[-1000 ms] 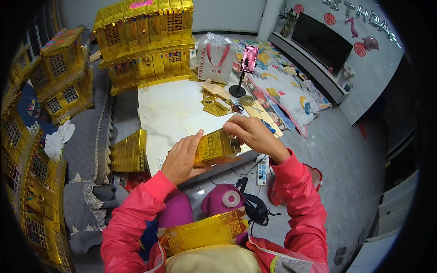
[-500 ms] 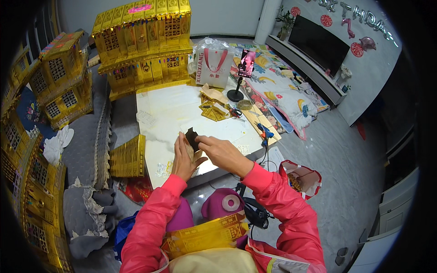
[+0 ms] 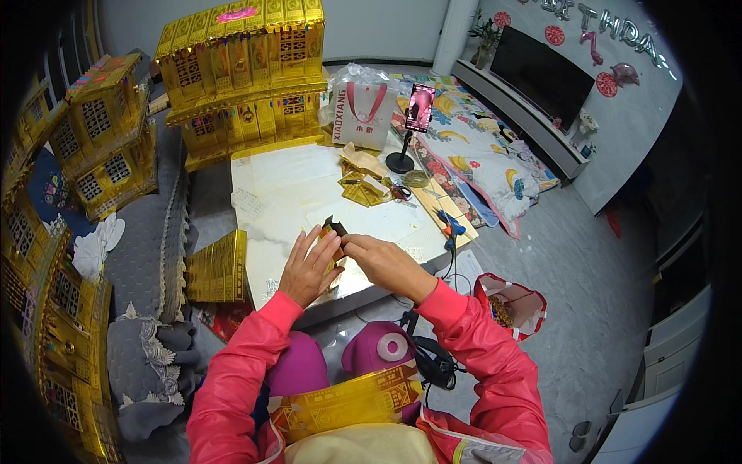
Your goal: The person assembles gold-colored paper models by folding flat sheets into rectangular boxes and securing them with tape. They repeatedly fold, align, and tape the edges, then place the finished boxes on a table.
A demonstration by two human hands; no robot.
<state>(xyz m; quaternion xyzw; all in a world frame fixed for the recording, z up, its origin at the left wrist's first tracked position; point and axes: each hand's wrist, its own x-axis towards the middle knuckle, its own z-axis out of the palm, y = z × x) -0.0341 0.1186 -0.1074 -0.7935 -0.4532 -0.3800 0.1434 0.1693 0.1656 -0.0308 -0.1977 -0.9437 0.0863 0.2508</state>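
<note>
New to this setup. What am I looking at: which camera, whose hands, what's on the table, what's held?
No robot here: these are a person's bare hands in pink sleeves. Every picture comes from one fisheye camera worn on the head, looking down, so straight edges bend near the rim.

The left hand holds a small gold box; the right hand has its fingers at the dark end, though whether they pinch it is hidden.

On the white table lie gold scraps and scissors, with a phone on a stand behind them.
</note>
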